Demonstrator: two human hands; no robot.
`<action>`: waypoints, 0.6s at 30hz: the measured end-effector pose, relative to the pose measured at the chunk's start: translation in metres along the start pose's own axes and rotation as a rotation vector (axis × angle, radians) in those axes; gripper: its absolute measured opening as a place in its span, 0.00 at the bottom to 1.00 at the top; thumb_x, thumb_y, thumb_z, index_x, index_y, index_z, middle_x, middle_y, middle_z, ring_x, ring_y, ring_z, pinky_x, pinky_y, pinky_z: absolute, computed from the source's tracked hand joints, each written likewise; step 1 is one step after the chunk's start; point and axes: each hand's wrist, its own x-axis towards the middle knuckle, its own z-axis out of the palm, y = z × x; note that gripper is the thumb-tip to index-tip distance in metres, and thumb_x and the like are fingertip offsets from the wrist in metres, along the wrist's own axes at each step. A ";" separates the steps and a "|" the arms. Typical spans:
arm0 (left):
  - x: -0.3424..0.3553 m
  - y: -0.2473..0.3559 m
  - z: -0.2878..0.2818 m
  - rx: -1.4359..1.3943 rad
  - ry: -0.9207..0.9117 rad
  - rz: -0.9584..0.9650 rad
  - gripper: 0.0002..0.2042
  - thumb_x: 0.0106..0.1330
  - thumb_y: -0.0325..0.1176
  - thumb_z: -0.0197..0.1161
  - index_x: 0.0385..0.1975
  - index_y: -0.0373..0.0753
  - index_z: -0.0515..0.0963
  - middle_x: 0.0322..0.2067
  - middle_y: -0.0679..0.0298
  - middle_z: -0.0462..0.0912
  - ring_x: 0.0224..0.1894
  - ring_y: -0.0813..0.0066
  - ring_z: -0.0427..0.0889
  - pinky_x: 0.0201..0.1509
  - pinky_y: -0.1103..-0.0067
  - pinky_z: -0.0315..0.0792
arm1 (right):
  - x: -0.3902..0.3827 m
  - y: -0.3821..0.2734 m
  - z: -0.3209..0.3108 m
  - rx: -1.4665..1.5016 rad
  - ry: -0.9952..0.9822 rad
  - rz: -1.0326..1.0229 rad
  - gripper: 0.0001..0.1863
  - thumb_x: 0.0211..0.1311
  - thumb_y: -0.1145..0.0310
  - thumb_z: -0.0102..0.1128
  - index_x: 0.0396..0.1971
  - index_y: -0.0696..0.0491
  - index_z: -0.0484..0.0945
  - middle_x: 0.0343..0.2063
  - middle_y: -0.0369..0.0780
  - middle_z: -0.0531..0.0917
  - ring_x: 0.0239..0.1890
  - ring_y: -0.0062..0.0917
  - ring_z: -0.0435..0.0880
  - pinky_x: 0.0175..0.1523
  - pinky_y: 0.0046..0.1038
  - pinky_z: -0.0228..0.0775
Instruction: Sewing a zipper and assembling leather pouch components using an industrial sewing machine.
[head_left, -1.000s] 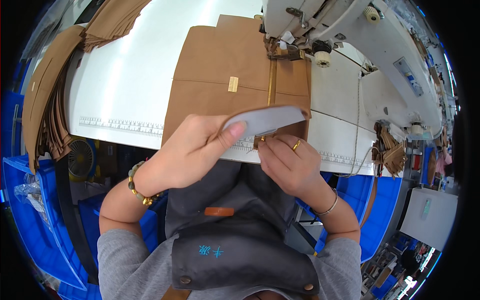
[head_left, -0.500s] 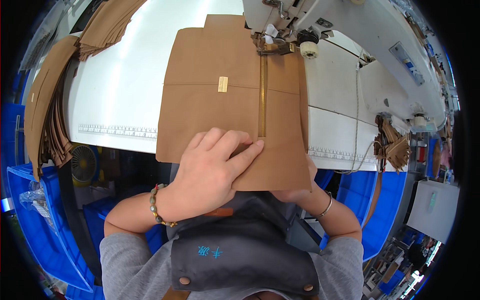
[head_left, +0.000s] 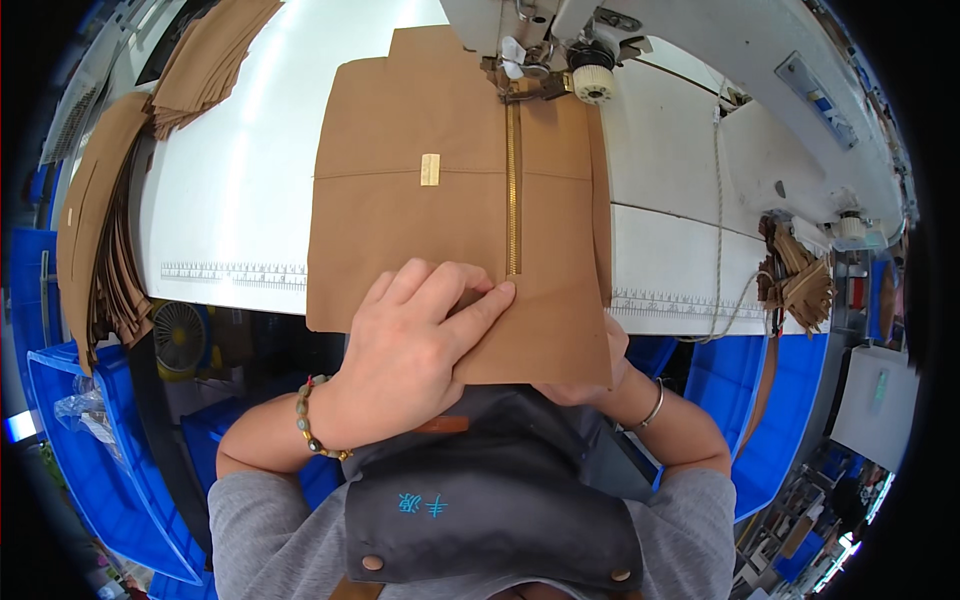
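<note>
A flat brown leather-like panel (head_left: 400,220) lies on the white table and hangs over its near edge. A brass-toothed zipper (head_left: 513,190) runs lengthwise along it, and a small pale label (head_left: 430,170) sits left of that. The zipper's far end lies under the presser foot of a sewing machine (head_left: 535,85). At the zipper's near end, my left hand (head_left: 410,330) pinches the panel, thumb stretched along it and fingers curled. My right hand (head_left: 600,370) grips the panel's near right part from below; most of its fingers are hidden by the panel.
Stacked brown pieces (head_left: 215,65) lie at the far left, and more (head_left: 95,220) drape over the table's left edge. A bundle of brown strips (head_left: 795,280) hangs at right beside a cord (head_left: 717,200). Blue bins (head_left: 110,460) and a fan (head_left: 182,338) stand below.
The view has shifted slightly, so the machine and panel appear a little further left. Both hands keep the same hold on the panel.
</note>
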 end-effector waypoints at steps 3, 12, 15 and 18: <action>0.000 -0.002 0.000 0.012 -0.002 0.013 0.25 0.52 0.30 0.72 0.54 0.39 0.86 0.45 0.65 0.82 0.39 0.66 0.78 0.44 0.72 0.71 | -0.001 0.000 0.001 -0.008 0.001 -0.010 0.21 0.59 0.63 0.68 0.52 0.52 0.88 0.53 0.43 0.87 0.54 0.37 0.88 0.53 0.31 0.82; -0.005 0.002 0.001 0.210 -0.048 0.090 0.30 0.53 0.44 0.74 0.58 0.40 0.84 0.50 0.65 0.81 0.45 0.65 0.78 0.46 0.71 0.70 | -0.002 0.005 -0.019 0.100 0.022 -0.095 0.14 0.56 0.68 0.70 0.42 0.56 0.88 0.46 0.44 0.87 0.46 0.40 0.90 0.48 0.37 0.85; -0.007 0.007 0.001 0.230 -0.043 0.094 0.37 0.53 0.55 0.74 0.60 0.37 0.82 0.56 0.61 0.81 0.52 0.63 0.79 0.51 0.70 0.70 | -0.010 0.013 -0.047 0.111 0.004 0.027 0.10 0.53 0.72 0.72 0.36 0.58 0.86 0.42 0.44 0.86 0.40 0.39 0.89 0.46 0.38 0.85; -0.009 0.010 -0.001 0.218 -0.069 0.092 0.42 0.53 0.63 0.72 0.61 0.34 0.81 0.62 0.58 0.79 0.59 0.59 0.79 0.57 0.68 0.69 | 0.001 0.031 -0.070 -0.008 0.027 0.149 0.10 0.52 0.73 0.73 0.34 0.59 0.84 0.40 0.44 0.85 0.37 0.39 0.87 0.44 0.36 0.84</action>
